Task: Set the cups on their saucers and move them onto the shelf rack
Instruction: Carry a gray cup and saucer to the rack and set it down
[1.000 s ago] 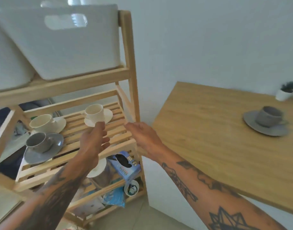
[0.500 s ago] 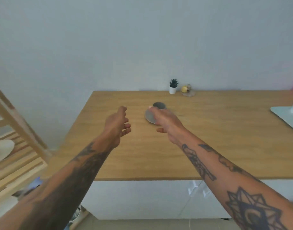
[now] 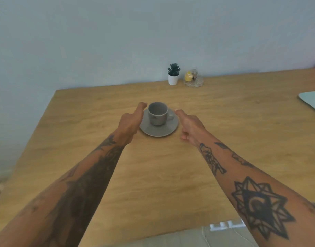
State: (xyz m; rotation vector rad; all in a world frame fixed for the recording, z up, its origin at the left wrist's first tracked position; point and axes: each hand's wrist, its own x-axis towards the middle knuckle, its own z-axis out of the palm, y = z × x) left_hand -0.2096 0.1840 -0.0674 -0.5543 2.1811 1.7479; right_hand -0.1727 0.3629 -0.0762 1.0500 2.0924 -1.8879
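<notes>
A grey cup [image 3: 157, 113] is seen standing upright on a grey saucer [image 3: 159, 126], roughly midway across the tabletop [image 3: 224, 139] and well in from its near edge, closer to the left edge than to the right. The cup's handle is turned toward the right edge.

The left hand [image 3: 131, 122] is held open at the saucer's left rim, fingers extended past the cup; the right hand [image 3: 189, 126] is held open at the right rim, its fingertips just beside the handle. Nothing is gripped by either hand, and whether the rim is actually touched cannot be told.

Several risks are judged from this stance. If the saucer is lifted by its rims unevenly, it is likely to be tilted and the loose cup can be slid toward the low side or tipped off. If the handle is knocked by the right fingertips, the cup can be spun or shifted off centre. A shallow rim offers little purchase, so the saucer can be dropped onto the tabletop. The shelf rack is not in view, so a carry across open floor is expected, during which the cup can rattle loose.
</notes>
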